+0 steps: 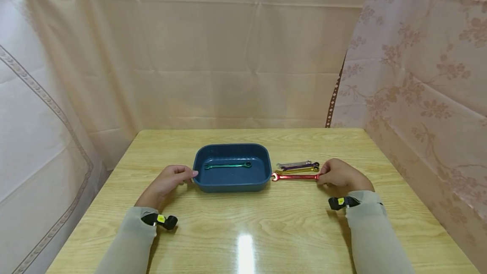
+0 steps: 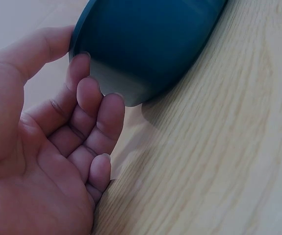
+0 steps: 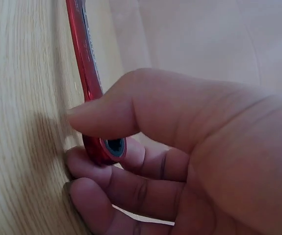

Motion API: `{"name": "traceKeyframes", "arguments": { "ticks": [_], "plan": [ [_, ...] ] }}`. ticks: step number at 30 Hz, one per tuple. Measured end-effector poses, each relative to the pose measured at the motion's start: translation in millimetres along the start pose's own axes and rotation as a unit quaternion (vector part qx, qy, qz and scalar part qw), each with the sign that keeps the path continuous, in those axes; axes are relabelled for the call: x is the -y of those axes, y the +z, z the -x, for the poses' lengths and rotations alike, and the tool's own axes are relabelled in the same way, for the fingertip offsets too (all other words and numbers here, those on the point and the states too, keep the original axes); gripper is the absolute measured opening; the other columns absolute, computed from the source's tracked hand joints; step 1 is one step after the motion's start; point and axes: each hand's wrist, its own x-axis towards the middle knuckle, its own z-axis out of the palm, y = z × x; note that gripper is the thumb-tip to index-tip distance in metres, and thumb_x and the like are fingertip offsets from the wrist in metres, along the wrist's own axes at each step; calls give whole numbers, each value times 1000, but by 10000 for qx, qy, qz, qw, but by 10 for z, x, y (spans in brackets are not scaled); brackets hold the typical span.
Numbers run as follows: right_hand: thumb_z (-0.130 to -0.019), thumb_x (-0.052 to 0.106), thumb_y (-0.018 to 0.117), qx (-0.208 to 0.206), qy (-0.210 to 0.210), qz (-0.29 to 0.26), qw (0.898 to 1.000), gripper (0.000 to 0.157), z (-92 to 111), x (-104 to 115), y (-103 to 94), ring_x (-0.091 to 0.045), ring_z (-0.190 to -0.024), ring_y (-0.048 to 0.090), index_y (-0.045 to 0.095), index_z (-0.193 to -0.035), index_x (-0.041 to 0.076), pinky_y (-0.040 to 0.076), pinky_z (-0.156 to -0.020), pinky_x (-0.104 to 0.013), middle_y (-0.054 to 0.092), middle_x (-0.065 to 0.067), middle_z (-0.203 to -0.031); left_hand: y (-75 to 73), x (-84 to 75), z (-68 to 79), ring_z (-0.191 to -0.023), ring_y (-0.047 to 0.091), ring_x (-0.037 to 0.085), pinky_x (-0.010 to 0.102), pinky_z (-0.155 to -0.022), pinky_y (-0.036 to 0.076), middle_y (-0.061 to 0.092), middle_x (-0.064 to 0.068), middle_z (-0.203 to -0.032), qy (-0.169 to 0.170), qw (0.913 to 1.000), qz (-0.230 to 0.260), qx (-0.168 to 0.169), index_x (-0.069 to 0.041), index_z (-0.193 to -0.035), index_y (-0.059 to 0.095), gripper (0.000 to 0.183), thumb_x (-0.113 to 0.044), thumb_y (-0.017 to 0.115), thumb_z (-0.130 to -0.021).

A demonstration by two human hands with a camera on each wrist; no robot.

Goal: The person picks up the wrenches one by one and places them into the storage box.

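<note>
Tabletop (image 1: 205, 231) contact unclear, fingers (image 3: 114, 117) partly hide red wrench (image 1: 296, 177).

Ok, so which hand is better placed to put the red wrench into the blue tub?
Probably the right hand: it grips the red wrench by its ring end, right beside the blue tub. The left hand pinches the tub's opposite rim.

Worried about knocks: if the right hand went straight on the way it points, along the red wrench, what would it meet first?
Probably the blue tray: the open end of the red wrench, pinched in the right hand, lies by the tray's right side, though the gap is unclear.
</note>
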Motion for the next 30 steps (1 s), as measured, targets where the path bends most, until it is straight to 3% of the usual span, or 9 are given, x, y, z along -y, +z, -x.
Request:
{"name": "traceKeyframes", "arguments": {
  "ticks": [3, 7, 10, 15, 22, 30],
  "plan": [
    [-91, 12, 76, -32, 10, -130, 9999, 21, -15, -19, -10, -20, -66, 49, 57, -91, 3, 42, -60, -34, 56, -7, -79, 1, -2, 4, -103, 60, 25, 36, -89, 44, 72, 6, -95, -2, 10000, 58, 15, -9, -92, 75, 36, -45, 74, -95],
    [-93, 14, 74, 42, 4, -327, 9995, 23, -51, -47, -18, -17, -58, 42, 56, -82, 4, 40, -58, -33, 49, -2, -68, -4, -4, 5, -103, 59, 24, 36, -88, 44, 71, 4, -93, 5, 10000, 96, 24, -9, -91, 74, 35, -44, 75, -95],
    [-98, 22, 69, -42, -50, -117, 9999, 26, -83, -48, -31, -14, -52, 36, 66, -80, 2, 37, -55, -30, 47, 2, -60, -16, -9, 8, -102, 59, 24, 36, -88, 44, 71, 4, -92, 9, 10000, 42, 11, -9, -89, 74, 36, -45, 75, -94],
    [-102, 34, 62, -509, 78, 341, 9981, 37, -119, -53, -57, -9, -46, 32, 76, -94, 1, 31, -49, -26, 46, 5, -54, -8, -5, 8, -102, 58, 25, 36, -87, 44, 71, 5, -92, 27, 10000, 27, 5, -9, -88, 74, 37, -45, 74, -94],
    [-104, 33, 57, -551, 205, 48, 9983, 40, -129, -64, -66, -12, -49, 39, 73, -86, 1, 36, -49, -28, 51, 2, -57, 1, -25, 13, -102, 60, 24, 36, -89, 44, 71, 5, -96, -15, 10000, -44, -20, -9, -91, 74, 38, -47, 73, -95],
    [-106, 29, 52, -397, 182, -269, 9987, 39, -109, -58, -87, -13, -55, 49, 75, -93, 0, 40, -51, -27, 66, -4, -69, 15, -19, 4, -102, 59, 22, 36, -88, 44, 72, 7, -99, -68, 10000, -37, -18, -10, -91, 74, 37, -47, 72, -96]
  ]
}}
